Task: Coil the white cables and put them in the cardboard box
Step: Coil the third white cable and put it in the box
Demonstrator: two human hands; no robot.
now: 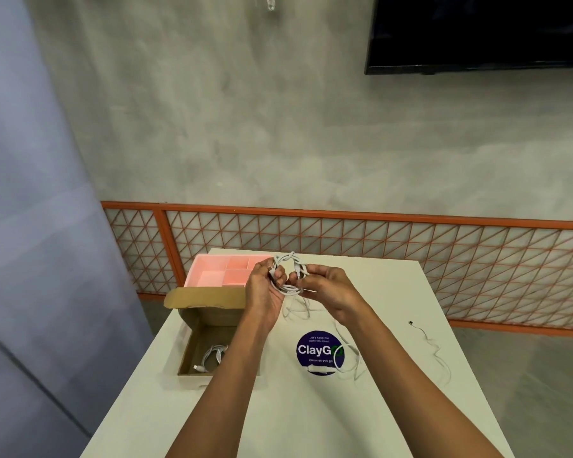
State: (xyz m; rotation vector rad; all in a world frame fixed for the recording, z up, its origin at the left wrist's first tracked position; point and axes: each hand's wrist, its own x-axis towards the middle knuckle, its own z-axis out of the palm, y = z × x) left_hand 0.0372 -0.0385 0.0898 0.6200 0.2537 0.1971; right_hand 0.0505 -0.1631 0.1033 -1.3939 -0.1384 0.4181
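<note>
Above the white table, both hands hold a partly coiled white cable point(289, 259). My left hand point(264, 285) grips the left side of the loop, and my right hand point(325, 289) pinches its right side. A loose tail of the cable hangs below the hands toward the table. An open cardboard box point(192, 328) sits at the table's left edge, with a coiled white cable point(212, 356) lying inside it. Two more white cables lie loose on the table: one point(348, 358) across the round sticker, another point(439, 353) further right with a dark plug.
A pink divided tray point(209, 276) stands behind the cardboard box at the far left of the white table point(311, 418). A blue round sticker point(315, 350) is stuck on the tabletop. An orange lattice railing point(377, 239) runs behind the table.
</note>
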